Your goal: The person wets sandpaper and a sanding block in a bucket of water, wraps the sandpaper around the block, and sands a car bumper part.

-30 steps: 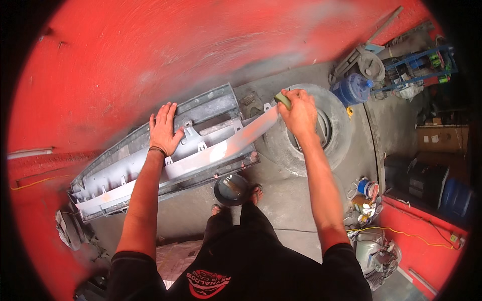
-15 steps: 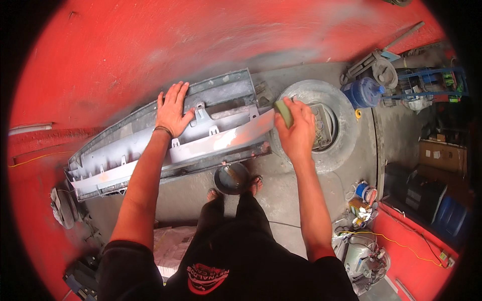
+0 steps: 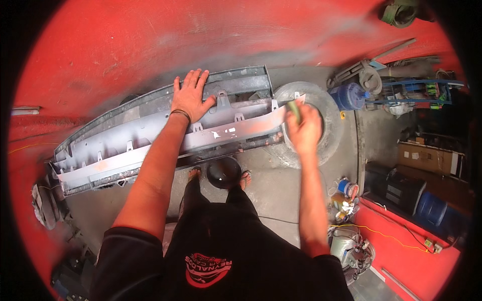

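A long, narrow, grey-white plastic panel (image 3: 145, 123) with tabs and orange-tinted patches lies across a dark, worn frame (image 3: 233, 72). My left hand (image 3: 191, 98) rests on the panel and frame, fingers spread, holding nothing. Close to the panel's right end, my right hand (image 3: 305, 128) grips a green sponge-like pad (image 3: 294, 111) against the strip's surface. Motion blurs the right hand and pad a little. The panel's tip pokes out beyond the pad.
Behind my right hand a tyre (image 3: 329, 135) lies flat on the floor. A dark bowl (image 3: 224, 173) sits between my feet. A blue water jug (image 3: 349, 96) and a blue rack (image 3: 422, 100) stand at the right. The red wall (image 3: 165, 40) rises behind the frame.
My right hand and the pad have shifted slightly left along the panel, uncovering its tip. The whole view has also shifted a little. My left hand stays at its place on the panel.
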The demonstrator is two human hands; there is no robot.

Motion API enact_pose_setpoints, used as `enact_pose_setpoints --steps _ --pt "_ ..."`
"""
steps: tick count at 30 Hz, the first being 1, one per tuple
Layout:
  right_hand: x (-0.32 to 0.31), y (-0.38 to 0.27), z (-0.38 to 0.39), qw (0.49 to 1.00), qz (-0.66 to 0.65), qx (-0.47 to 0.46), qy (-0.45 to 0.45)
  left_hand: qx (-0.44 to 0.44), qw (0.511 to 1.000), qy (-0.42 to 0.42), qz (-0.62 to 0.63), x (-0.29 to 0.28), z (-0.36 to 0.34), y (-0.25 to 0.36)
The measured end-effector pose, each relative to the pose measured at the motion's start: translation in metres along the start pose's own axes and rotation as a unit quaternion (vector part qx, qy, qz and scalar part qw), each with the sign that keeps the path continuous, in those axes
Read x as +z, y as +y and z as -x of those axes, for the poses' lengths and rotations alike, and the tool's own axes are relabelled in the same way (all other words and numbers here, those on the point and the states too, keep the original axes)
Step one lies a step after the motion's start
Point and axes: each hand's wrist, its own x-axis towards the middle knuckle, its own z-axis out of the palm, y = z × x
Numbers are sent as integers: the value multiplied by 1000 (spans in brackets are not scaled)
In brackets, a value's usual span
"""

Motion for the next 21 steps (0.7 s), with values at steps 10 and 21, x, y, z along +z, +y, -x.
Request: enact_pose_setpoints --steps 10,21 --pt "19 -84 47 993 -8 54 107 -5 999 -17 27 -2 -6 8" --pt "38 -114 64 985 73 30 155 2 998 -52 28 -15 -5 13"
